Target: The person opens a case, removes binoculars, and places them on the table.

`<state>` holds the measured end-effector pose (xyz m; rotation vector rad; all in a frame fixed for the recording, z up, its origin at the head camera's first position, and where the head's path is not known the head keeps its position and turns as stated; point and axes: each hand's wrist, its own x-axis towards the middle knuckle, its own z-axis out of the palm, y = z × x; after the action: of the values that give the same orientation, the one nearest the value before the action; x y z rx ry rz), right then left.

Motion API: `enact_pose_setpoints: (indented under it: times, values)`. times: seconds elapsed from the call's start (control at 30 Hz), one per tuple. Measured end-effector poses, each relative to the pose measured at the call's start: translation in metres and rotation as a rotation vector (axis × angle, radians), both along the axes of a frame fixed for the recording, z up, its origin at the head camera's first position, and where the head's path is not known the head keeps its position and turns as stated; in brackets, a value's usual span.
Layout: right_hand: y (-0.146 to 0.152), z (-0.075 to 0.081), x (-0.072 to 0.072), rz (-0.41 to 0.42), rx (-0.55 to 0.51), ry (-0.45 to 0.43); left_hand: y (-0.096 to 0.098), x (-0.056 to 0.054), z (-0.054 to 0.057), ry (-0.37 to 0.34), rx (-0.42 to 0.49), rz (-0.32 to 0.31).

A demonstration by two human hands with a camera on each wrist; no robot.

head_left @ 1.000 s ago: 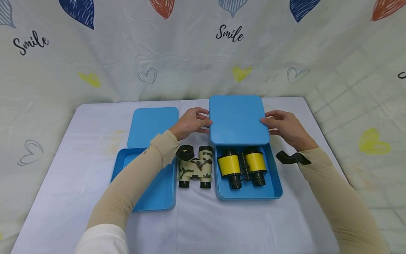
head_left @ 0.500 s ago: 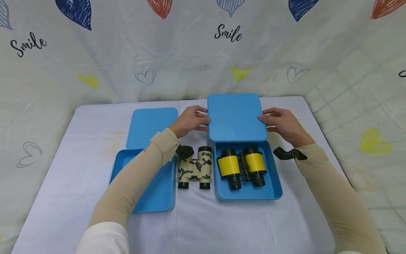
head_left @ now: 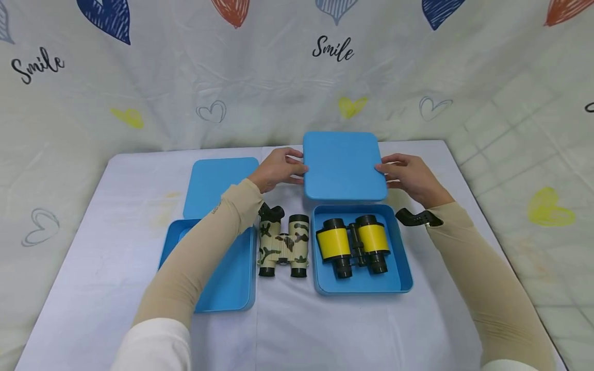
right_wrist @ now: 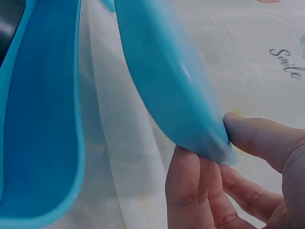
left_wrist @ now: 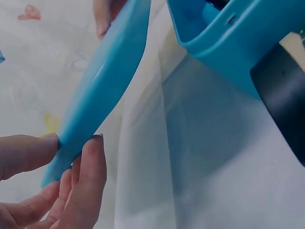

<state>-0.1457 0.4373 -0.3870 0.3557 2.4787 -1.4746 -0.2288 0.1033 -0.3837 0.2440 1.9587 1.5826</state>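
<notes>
Both hands hold a blue lid (head_left: 344, 167) by its opposite side edges, just behind the right-hand blue box (head_left: 399, 281). The left hand (head_left: 277, 170) pinches the lid's left edge, thumb on top and fingers beneath, as the left wrist view shows. On the other side the right hand (head_left: 410, 176) pinches the right edge the same way. Off the table and apart from the box, the lid appears tilted in both wrist views. Inside that box lie yellow and black binoculars (head_left: 355, 245). Camouflage binoculars (head_left: 284, 246) rest on the cloth between the two boxes.
A second blue box (head_left: 232, 273) stands at the left, partly hidden under the left forearm. Behind it a flat blue lid (head_left: 218, 183) lies on the white tablecloth (head_left: 325, 330). A printed curtain (head_left: 269, 67) hangs along the table's back edge.
Both hands have moved the lid back, away from the person. A gap now shows between the lid and the right-hand box, whose back rim has come into view.
</notes>
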Motion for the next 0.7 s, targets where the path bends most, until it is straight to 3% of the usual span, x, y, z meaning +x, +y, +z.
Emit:
enact_pose_setpoints:
  times: [0.33,0.7]
  values:
    - [0.000,-0.004,-0.009,0.020,0.000,-0.004,0.002,-0.010,-0.013,-0.037,-0.014,-0.001]
    - [0.002,-0.010,-0.019,0.069,0.012,-0.042,0.007,-0.018,-0.026,-0.028,-0.069,-0.009]
